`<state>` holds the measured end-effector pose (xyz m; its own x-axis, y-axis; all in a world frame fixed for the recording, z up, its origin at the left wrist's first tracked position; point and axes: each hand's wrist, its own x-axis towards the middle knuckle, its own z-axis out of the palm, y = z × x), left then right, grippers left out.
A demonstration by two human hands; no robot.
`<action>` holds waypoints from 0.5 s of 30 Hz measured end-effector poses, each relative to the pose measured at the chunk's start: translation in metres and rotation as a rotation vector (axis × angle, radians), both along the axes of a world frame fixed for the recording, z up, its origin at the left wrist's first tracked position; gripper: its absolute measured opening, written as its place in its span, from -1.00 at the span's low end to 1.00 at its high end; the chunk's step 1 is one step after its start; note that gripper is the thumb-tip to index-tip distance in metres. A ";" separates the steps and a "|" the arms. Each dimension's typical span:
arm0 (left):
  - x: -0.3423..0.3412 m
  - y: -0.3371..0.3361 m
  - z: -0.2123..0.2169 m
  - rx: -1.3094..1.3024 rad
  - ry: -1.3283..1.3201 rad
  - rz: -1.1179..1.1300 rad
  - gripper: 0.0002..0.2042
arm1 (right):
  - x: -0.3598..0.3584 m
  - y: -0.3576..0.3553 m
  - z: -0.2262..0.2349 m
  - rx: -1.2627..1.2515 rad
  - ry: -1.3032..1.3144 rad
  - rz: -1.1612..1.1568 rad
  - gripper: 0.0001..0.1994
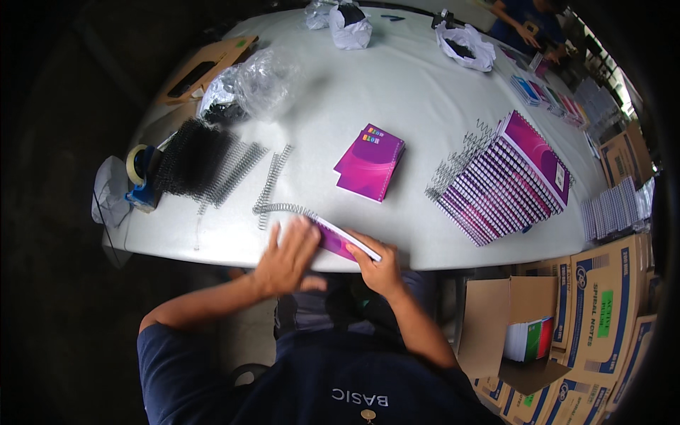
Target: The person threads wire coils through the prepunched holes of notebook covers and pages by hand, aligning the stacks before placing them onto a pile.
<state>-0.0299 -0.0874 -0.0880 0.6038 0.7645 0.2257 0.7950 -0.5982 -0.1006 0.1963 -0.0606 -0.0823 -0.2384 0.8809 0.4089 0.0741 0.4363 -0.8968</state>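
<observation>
Binding a purple notebook at the table's near edge
Left hand (285, 256), blurred, lies flat on the silver wire spiral (283, 210); right hand (377, 267) grips the purple spiral notebook (341, 241), half hidden.

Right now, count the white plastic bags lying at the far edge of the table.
2 for certain: one white bag at far centre, another white bag to its right. A clear crumpled one beside the first is cut off, so more may be hidden.

There is only one view, from a camera on the person's head; it looks almost straight down, tipped a little forward over a white table (425, 92); the person's own chest and arms come in from the bottom edge, very near the camera; the far end of the table is up at the top, small; straight edges bend round, and the corners go dark.
</observation>
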 end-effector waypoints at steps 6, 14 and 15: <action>0.000 0.038 0.023 0.485 -0.416 0.148 0.06 | -0.013 -0.018 -0.003 0.158 -0.057 0.044 -0.67; 0.000 0.036 0.011 0.623 -0.507 0.018 0.07 | -0.006 -0.017 -0.005 0.249 -0.088 0.090 -0.55; -0.003 0.054 0.012 0.624 -0.678 0.090 0.07 | -0.008 -0.018 -0.003 0.298 -0.104 0.079 -0.55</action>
